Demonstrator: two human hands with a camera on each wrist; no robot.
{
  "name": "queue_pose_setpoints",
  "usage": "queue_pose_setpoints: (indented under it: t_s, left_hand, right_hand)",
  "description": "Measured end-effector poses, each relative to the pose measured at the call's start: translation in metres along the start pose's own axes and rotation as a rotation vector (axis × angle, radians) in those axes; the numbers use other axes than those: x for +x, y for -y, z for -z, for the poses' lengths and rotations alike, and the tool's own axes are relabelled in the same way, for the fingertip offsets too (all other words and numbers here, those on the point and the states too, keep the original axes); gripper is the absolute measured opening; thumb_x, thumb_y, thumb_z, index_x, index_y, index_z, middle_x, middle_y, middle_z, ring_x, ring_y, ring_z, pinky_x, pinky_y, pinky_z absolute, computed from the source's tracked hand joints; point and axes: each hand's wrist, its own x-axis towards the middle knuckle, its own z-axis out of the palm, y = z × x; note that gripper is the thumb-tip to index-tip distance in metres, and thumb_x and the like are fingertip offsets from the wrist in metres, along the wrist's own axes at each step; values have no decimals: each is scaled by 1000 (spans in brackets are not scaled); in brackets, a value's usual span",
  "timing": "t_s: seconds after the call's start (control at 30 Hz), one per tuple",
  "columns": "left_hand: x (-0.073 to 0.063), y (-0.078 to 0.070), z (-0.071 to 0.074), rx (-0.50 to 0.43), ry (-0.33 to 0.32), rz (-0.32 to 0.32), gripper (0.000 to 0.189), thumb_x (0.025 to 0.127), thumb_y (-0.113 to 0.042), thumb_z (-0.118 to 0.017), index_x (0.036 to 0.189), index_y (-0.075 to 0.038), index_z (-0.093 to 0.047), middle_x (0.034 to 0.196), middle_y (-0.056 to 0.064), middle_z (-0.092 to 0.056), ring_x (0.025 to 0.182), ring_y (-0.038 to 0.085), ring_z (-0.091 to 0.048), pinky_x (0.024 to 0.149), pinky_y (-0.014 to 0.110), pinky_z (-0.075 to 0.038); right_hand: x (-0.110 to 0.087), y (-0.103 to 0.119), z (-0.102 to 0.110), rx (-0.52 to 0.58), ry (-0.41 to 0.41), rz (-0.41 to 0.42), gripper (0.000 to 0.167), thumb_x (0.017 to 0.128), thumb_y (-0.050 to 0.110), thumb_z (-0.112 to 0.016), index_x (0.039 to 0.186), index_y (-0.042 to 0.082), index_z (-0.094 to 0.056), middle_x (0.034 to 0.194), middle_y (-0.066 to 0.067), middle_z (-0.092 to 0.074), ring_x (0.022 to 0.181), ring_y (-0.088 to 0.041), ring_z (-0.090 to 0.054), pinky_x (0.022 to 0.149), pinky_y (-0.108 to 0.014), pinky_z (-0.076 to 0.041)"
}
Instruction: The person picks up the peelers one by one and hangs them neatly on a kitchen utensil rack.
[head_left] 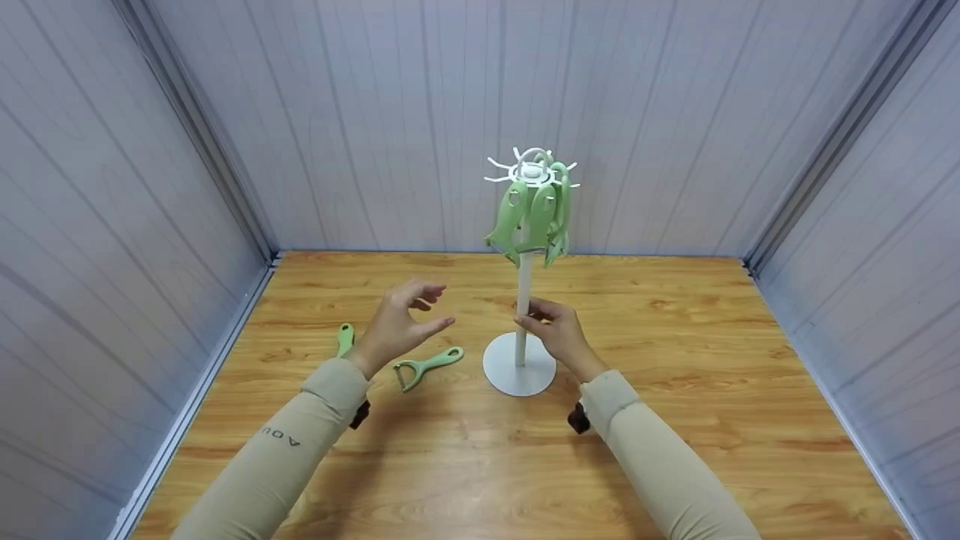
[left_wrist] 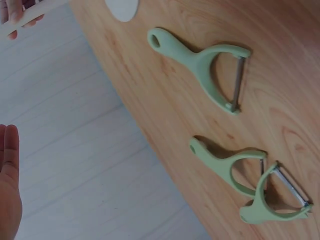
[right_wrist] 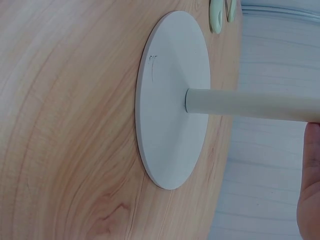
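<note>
A white stand (head_left: 523, 292) with a round base (right_wrist: 172, 145) and a ring of hooks on top stands upright on the table. Several green peelers (head_left: 538, 217) hang from its hooks. My right hand (head_left: 555, 330) grips the pole low down, thumb and fingers around it. My left hand (head_left: 401, 319) is held above the table left of the stand, fingers bent loosely and apart from the thumb, with nothing in it. Below it lies a green Y-shaped peeler (left_wrist: 200, 65). Two more, a peeler (left_wrist: 220, 162) and another peeler (left_wrist: 262, 207), overlap beside it; the left arm mostly hides them in the head view.
The wooden tabletop (head_left: 675, 360) is enclosed by pale panel walls (head_left: 450, 112) at the back and both sides. The stand's hooks (head_left: 499, 171) stick out around its top, some of them bare on the left.
</note>
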Motion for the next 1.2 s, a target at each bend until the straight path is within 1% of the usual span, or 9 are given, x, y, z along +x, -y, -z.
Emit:
queue_pose_setpoints:
  t_s: [0.17, 0.37, 0.47, 0.6, 0.77, 0.9, 1.0, 1.1, 1.2]
  left_hand:
    - [-8, 5, -2, 12, 58, 29, 46, 93, -12, -89, 133, 1, -71, 123, 19, -73, 113, 43, -69, 97, 50, -62]
    - [-16, 14, -8, 22, 110, 51, 46, 93, -11, -88, 134, 3, -70, 124, 21, -73, 111, 37, -70, 96, 50, -63]
    - [-20, 18, -11, 20, 150, 92, 49, 94, -12, -87, 136, 3, -68, 124, 20, -72, 111, 35, -69, 96, 51, -62]
    - [-25, 24, -13, 23, 208, 157, 53, 95, -13, -86, 141, 3, -65, 126, 20, -70, 111, 35, -68, 97, 54, -60]
    - [-33, 31, -15, 21, 264, 219, 56, 97, -12, -84, 146, 2, -61, 129, 20, -68, 113, 38, -66, 100, 58, -57]
    - [-36, 35, -16, 11, 309, 275, 58, 97, -14, -84, 148, 1, -60, 132, 20, -66, 119, 42, -64, 104, 58, -55]
    - [-38, 38, -17, 21, 335, 294, 58, 98, -16, -84, 148, 1, -61, 136, 23, -66, 122, 44, -63, 105, 57, -54]
    - [-40, 42, -18, 39, 353, 302, 56, 98, -15, -83, 147, 2, -61, 139, 27, -65, 124, 43, -63, 106, 57, -54]
    - [-42, 46, -20, 50, 363, 332, 56, 98, -16, -84, 147, 0, -62, 142, 27, -64, 126, 40, -62, 108, 56, -53]
  right_hand:
    - [-1, -1, 2, 8, 22, 35, 26, 99, 2, -78, 123, -9, -77, 112, -25, -78, 93, -11, -67, 80, -19, -58]
    - [0, -2, 3, -10, 26, 45, 25, 100, 4, -78, 122, -7, -78, 112, -25, -78, 93, -11, -67, 80, -19, -57]
    - [1, -3, 2, -16, 19, 43, 25, 99, 2, -78, 122, -7, -78, 111, -25, -78, 91, -12, -66, 79, -18, -56]
    - [0, -2, 0, -13, 11, 40, 25, 99, 0, -77, 122, -9, -77, 110, -27, -78, 91, -15, -65, 77, -18, -54]
    - [-1, -3, 1, -1, 19, 26, 25, 99, 1, -77, 122, -8, -77, 109, -24, -78, 90, -14, -65, 77, -19, -55]
    - [-2, -3, 2, 12, 28, 33, 25, 100, 3, -77, 123, -7, -78, 109, -23, -78, 91, -13, -65, 78, -20, -56]
    - [-2, -3, 2, 18, 31, 45, 25, 100, 4, -77, 123, -7, -78, 110, -23, -79, 91, -13, -66, 79, -20, -56]
    - [-1, -4, 2, 18, 30, 49, 25, 100, 4, -77, 123, -6, -78, 109, -23, -79, 90, -12, -66, 78, -20, -56]
    - [-1, -4, 2, 12, 26, 52, 25, 100, 5, -78, 122, -6, -78, 108, -23, -79, 89, -12, -66, 77, -20, -56]
